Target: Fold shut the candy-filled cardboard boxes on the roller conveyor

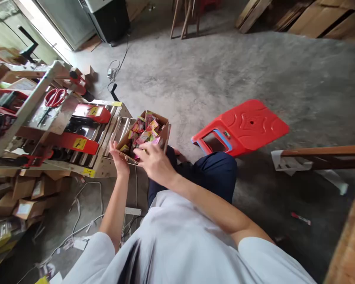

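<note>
Grey floor [195, 75]; carton [163, 122] slants lengthwise toward upper right.

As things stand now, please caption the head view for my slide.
Left hand against an open cardboard box of colourful packets, right hand over it, beside a roller conveyor.

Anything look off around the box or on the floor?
Yes: a small red-and-white item lies stray on the floor, lower right; a loose cable snakes untidily among pale scraps, lower left. Nothing odd shows at the open box.
</note>
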